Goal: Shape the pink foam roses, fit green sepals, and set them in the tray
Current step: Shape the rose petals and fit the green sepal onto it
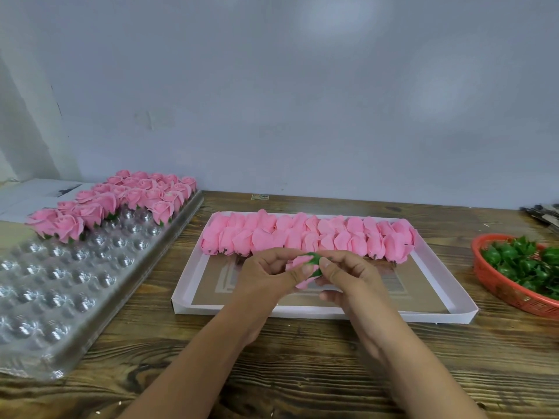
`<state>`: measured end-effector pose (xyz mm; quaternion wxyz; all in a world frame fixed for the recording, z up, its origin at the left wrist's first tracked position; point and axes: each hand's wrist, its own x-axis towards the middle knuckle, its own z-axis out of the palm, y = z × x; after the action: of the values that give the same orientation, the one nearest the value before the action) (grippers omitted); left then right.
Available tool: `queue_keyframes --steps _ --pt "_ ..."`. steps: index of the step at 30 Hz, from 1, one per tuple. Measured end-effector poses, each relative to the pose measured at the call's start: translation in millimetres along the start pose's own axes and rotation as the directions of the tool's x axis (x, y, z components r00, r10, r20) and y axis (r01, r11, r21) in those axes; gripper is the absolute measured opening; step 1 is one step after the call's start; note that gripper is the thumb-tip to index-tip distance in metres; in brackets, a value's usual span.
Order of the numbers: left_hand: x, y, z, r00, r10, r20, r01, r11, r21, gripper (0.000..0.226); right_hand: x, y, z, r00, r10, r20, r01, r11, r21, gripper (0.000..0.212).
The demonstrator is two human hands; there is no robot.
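Note:
Both hands meet over the shallow white box in the middle of the table. My left hand grips a pink foam rose from the left. My right hand pinches a green sepal against the rose's end. Unshaped pink roses lie in two rows along the far side of the box. A clear plastic tray with round cups sits at the left, and finished roses with sepals fill its far end.
A red mesh basket holding several green sepals stands at the right edge of the wooden table. A grey wall rises behind. Dark flat items lie at the far right, and white paper at the far left.

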<state>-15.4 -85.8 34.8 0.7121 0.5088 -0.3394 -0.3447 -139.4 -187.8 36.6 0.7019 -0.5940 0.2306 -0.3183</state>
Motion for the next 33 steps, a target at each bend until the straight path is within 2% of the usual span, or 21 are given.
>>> queue_keyframes --steps 5,9,12,14,16,17,18,21,23,25,27,33 --pt "0.7 -0.5 -2.3 1.0 -0.005 -0.024 0.005 1.0 -0.006 0.036 3.4 3.3 0.2 0.997 0.038 -0.061 -0.035 0.998 0.051 0.013" --pt "2.3 -1.9 -5.7 1.0 0.009 -0.024 -0.009 0.999 0.034 0.037 5.0 3.4 -2.9 0.999 0.006 -0.046 -0.007 1.0 -0.02 0.015" --pt "2.2 -3.5 -4.8 0.997 0.062 -0.048 -0.056 0.99 0.128 0.037 5.0 3.1 -2.1 0.994 -0.109 0.015 0.11 0.972 -0.206 0.032" --pt "2.6 -5.1 -3.8 0.991 0.109 -0.078 -0.09 0.972 0.218 0.041 4.2 7.5 -2.3 0.978 -0.2 0.06 0.207 0.885 -0.418 0.041" --pt "1.7 -4.8 -2.7 0.985 0.154 -0.083 -0.125 0.95 0.286 0.045 3.8 11.1 -3.2 0.961 -0.259 0.095 0.262 0.75 -0.607 0.037" --pt "0.9 -4.4 -2.3 0.983 0.17 -0.073 -0.141 0.943 0.301 0.048 3.2 12.0 -3.0 0.957 -0.268 0.109 0.274 0.719 -0.639 0.032" --pt "0.3 -4.2 -2.1 0.982 0.178 -0.063 -0.15 0.939 0.308 0.049 2.8 12.4 -1.7 0.957 -0.266 0.117 0.279 0.726 -0.628 0.027" --pt "-0.4 -3.2 -1.9 0.983 0.17 -0.07 -0.137 0.932 0.335 0.053 2.3 12.2 2.8 0.966 -0.223 0.128 0.257 0.875 -0.411 0.027" --pt "-0.5 -2.7 -1.9 0.985 0.16 -0.068 -0.132 0.94 0.314 0.048 1.9 11.6 4.1 0.968 -0.202 0.147 0.24 0.914 -0.326 0.022" --pt "-1.2 -1.4 -1.9 0.986 0.163 -0.046 -0.146 0.955 0.258 0.034 1.0 11.9 3.5 0.967 -0.191 0.17 0.239 0.913 -0.33 0.011" --pt "-2.0 0.4 -1.7 0.987 0.161 -0.025 -0.151 0.96 0.238 0.027 0.0 12.7 4.0 0.958 -0.21 0.195 0.273 0.878 -0.394 0.013" --pt "-2.2 -1.4 -0.5 0.981 0.19 -0.031 -0.172 0.938 0.301 0.037 -0.5 16.0 6.8 0.95 -0.275 0.151 0.313 0.789 -0.529 0.019"
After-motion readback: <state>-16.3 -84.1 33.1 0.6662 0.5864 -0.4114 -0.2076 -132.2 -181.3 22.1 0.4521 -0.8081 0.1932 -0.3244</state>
